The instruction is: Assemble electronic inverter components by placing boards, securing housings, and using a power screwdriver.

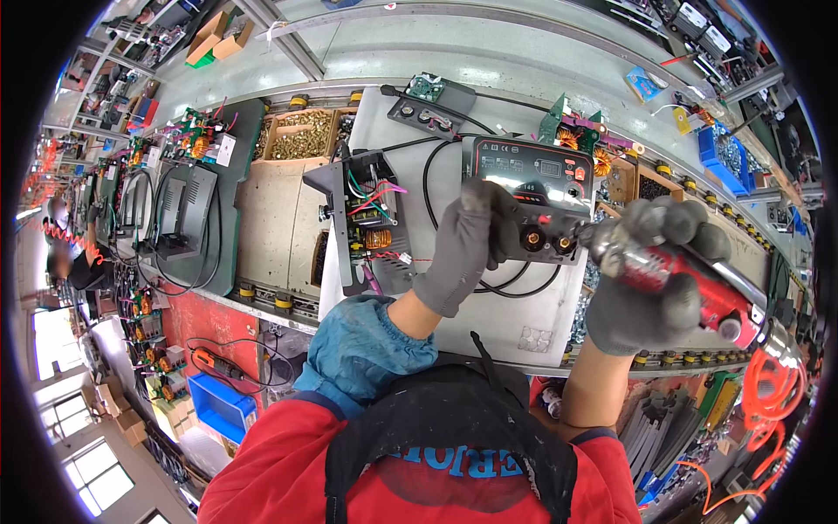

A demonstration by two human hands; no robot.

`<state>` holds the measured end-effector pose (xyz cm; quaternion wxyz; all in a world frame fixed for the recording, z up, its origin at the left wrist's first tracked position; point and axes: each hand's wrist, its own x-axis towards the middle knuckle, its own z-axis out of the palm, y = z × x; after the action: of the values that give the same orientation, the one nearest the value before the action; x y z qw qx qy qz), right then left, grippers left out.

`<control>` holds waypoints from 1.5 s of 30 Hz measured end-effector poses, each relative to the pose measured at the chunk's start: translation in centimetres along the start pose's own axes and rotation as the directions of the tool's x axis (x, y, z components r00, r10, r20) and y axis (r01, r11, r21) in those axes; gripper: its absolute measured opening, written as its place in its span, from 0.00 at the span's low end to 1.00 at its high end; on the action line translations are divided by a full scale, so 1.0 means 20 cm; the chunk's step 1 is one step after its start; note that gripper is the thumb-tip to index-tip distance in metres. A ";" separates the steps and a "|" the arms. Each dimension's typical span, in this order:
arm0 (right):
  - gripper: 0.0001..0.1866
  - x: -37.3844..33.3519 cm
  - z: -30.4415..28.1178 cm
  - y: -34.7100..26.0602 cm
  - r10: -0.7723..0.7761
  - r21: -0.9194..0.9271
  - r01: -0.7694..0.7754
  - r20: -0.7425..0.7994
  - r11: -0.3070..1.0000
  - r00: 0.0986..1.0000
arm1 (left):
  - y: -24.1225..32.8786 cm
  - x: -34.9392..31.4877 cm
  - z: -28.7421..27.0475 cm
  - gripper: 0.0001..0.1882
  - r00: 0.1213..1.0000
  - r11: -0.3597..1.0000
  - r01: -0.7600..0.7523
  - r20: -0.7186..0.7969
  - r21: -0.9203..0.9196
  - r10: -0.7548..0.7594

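A black front panel (528, 170) with a small display and red buttons stands on the white work board in front of me. Two round brass-centred sockets (548, 237) sit on its lower strip. My left hand (464, 240), in a grey glove, is closed on the panel's left side; its fingertips are partly hidden. My right hand (642, 306), also gloved, is wrapped round a red air wrench (668, 275). The wrench's silver head points left, close beside the right-hand socket; contact cannot be made out. An orange coiled air hose (772, 393) hangs from its rear.
Left of the panel lies an open metal housing (371, 227) with coloured wires and a coil. A second socket panel (425, 118) and black cables lie behind. A wooden box of brass fittings (298, 135) stands farther left, and a circuit board with copper coils (576, 135) sits behind right.
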<state>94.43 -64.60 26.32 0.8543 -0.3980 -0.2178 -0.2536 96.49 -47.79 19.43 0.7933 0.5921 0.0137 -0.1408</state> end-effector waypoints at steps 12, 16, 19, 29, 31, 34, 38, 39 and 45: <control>0.14 0.17 -0.18 0.56 0.082 0.330 0.069 -0.423 0.941 0.902 | -0.03 0.00 -0.05 0.10 0.942 0.924 -0.335 0.050 0.184 0.331; 0.14 0.19 -0.17 0.64 0.079 0.364 0.071 -0.381 0.929 0.921 | -0.12 0.02 -0.05 0.21 0.687 0.462 -0.647 0.201 0.607 0.698; 0.17 0.19 -0.17 0.64 0.051 0.384 0.059 -0.271 0.922 0.961 | -0.15 -0.02 -0.05 0.29 0.620 0.244 -0.521 0.166 0.818 0.767; 0.20 0.20 -0.17 0.65 -0.018 0.306 0.092 -0.237 0.947 0.971 | -0.11 0.11 -0.18 0.40 0.986 0.985 0.166 0.010 0.041 -0.167; 0.19 0.20 -0.16 0.64 -0.013 0.292 0.089 -0.252 0.952 0.968 | -0.08 0.15 -0.21 0.37 0.971 0.978 0.207 0.127 -0.003 -0.205; 0.18 0.21 -0.16 0.65 -0.019 0.271 0.094 -0.265 0.958 0.964 | -0.04 0.21 -0.25 0.32 0.935 0.959 0.282 0.224 -0.006 -0.274; 0.19 0.24 -0.15 0.67 -0.022 0.245 0.089 -0.267 0.966 0.963 | 0.00 0.30 -0.28 0.29 0.873 0.937 0.345 0.346 0.060 -0.344; 0.18 0.25 -0.15 0.67 -0.027 0.240 0.094 -0.269 0.966 0.963 | 0.00 0.32 -0.29 0.28 0.866 0.939 0.331 0.365 0.099 -0.343; 0.16 0.33 -0.18 0.70 0.009 0.251 0.067 -0.291 0.966 0.957 | -0.03 0.41 -0.31 0.23 0.834 0.943 0.314 0.441 0.114 -0.331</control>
<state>108.64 -61.38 20.12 0.9177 -0.2387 -0.1273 -0.2911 105.06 -43.68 15.53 0.7283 0.5463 -0.0748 -0.4069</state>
